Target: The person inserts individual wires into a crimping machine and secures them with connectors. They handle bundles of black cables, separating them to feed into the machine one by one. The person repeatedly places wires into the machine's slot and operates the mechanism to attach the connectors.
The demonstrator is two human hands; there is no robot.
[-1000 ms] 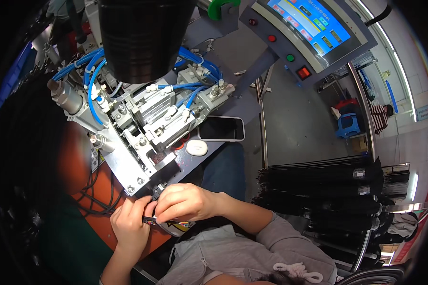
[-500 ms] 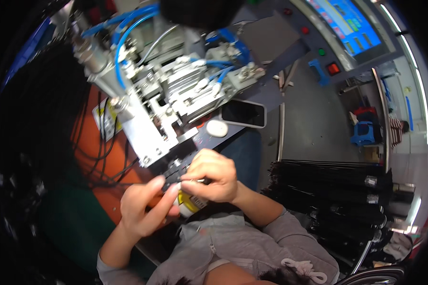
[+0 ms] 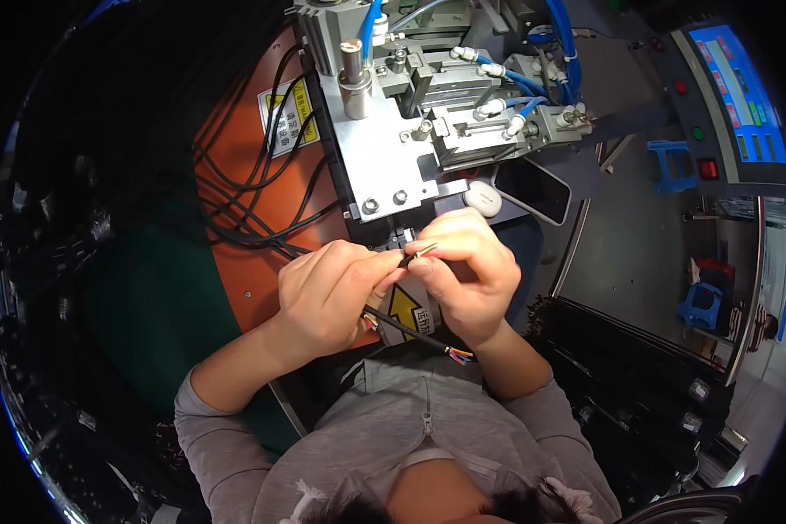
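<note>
My left hand (image 3: pixel 334 288) is closed around black cable, thumb and forefinger pinched near its end. Thin wire ends (image 3: pixel 427 250), some of them yellowish, stick out there. My right hand (image 3: pixel 473 272) meets it from the other side, with thumb and forefinger pinched on these wires. Below both hands a black braided cable (image 3: pixel 410 332) slants down to the right, ending in a fan of coloured wires (image 3: pixel 459 355). More short wire ends (image 3: pixel 371 322) show under my left palm. Just beyond my fingers sits a small dark fixture (image 3: pixel 400 238), partly hidden by them.
Ahead stands a metal machine (image 3: pixel 380 166) with cylinders and blue air hoses. Black cables (image 3: pixel 253 188) loop over the orange table (image 3: pixel 244 271). A white oval case (image 3: pixel 482 199) and a phone (image 3: pixel 533 189) lie beside the machine. A touch screen (image 3: pixel 742 96) stands far right.
The view has shifted, so machine and hands sit further right. My left fingers have closed in on the cable beside my right hand. The braided cable with coloured wires now shows below.
</note>
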